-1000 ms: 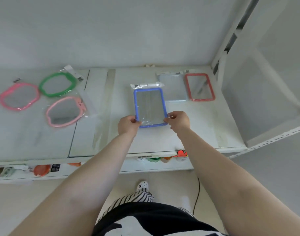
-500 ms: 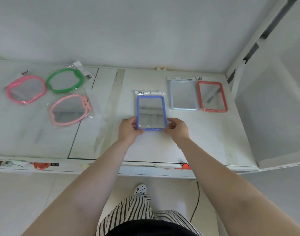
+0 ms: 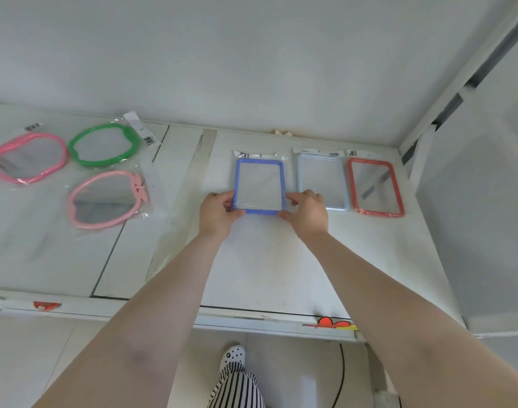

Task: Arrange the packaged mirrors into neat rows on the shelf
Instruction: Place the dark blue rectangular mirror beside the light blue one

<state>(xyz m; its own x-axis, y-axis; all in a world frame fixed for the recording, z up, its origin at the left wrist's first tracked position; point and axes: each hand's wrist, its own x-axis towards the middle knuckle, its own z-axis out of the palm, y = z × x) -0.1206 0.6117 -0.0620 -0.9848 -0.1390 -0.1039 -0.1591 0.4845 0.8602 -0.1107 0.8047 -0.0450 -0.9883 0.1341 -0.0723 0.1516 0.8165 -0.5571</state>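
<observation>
White clog (image 3: 233, 355), black cable (image 3: 342, 375)

Three rectangular mirrors (image 3: 260, 186) (all bagged), three rounded mirrors (image 3: 102, 145), two hands (image 3: 219, 214).

Three rectangular mirrors (image 3: 321, 184) lie in a row on the shelf (image 3: 281, 260) at centre frame. Three rounded mirrors (image 3: 104, 198) lie clustered at left, well apart from them.

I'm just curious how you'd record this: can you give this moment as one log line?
step: aligning blue mirror in back row | left hand: grips near-left corner | right hand: grips near-right corner | neighbours: pale blue mirror, red mirror
</observation>
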